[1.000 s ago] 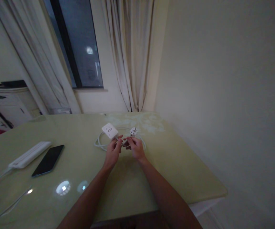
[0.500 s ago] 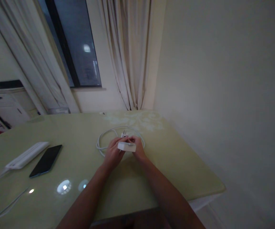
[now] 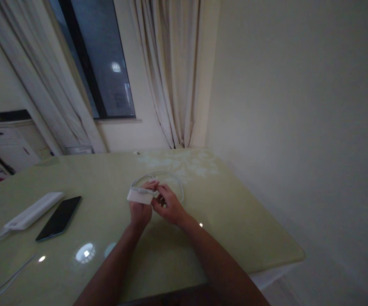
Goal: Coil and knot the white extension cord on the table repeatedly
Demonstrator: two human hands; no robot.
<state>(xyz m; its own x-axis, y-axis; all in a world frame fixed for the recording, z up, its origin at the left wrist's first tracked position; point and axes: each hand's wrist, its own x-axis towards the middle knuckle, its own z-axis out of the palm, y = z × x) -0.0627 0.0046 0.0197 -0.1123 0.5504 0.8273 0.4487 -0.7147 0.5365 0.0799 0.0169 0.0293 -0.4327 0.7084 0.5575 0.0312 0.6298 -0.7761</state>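
My left hand [image 3: 140, 211] is closed round a small white socket block [image 3: 138, 196], held just above the table. My right hand [image 3: 167, 207] is pinched right beside it, at the block's right end, on something small I cannot make out, perhaps the plug. The block's white cable [image 3: 175, 180] loops on the table [image 3: 241, 221] just behind both hands.
A black phone [image 3: 58, 217] lies flat at the left, next to a long white power strip [image 3: 33, 210] whose cord trails off the left edge. A window with pale curtains stands behind the table. A bare wall runs along the right, and the table's right edge is close.
The socket block lay on the table behind my hands; it was lifted and turned, and is now in my left hand, shifted left. My right hand has come in beside it.
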